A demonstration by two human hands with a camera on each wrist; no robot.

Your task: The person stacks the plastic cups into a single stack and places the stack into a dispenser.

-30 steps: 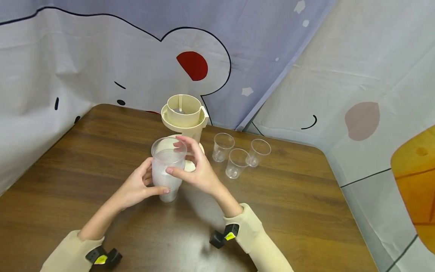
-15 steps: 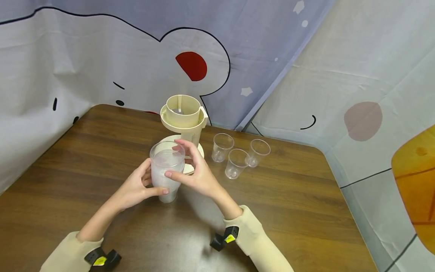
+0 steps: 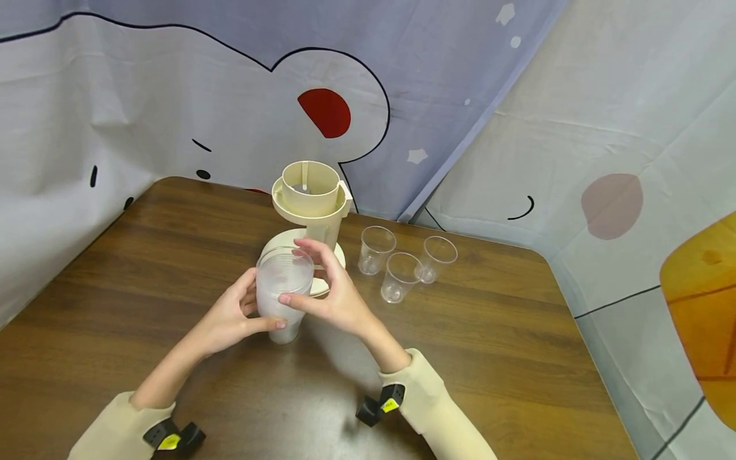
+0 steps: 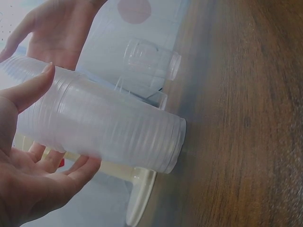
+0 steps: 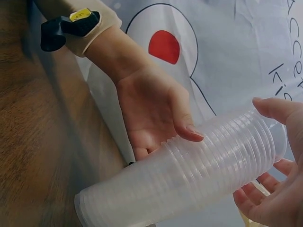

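A tall stack of nested clear plastic cups (image 3: 280, 295) is held between both hands over the front of a cream stand. My left hand (image 3: 230, 317) grips its lower middle, thumb in front and fingers behind. Higher up, my right hand (image 3: 332, 289) holds the top part, its thumb across the front and fingertips at the rim. From the left wrist camera, the stack (image 4: 109, 123) has closely spaced rims, its base close to the tabletop; whether it touches is unclear. The right wrist view shows the left palm (image 5: 149, 106) against the stack's far side.
Behind the stack stands the cream plastic stand (image 3: 326, 230) with a round open holder on top. Three single clear cups, a left one (image 3: 375, 255), a front one (image 3: 399, 281) and a right one (image 3: 439, 257), stand to its right. Printed curtains border the wooden table (image 3: 489, 358).
The top cup has slid down into the stack, so its rim sits lower. My right hand has lowered slightly with it; the left hand stays in place.
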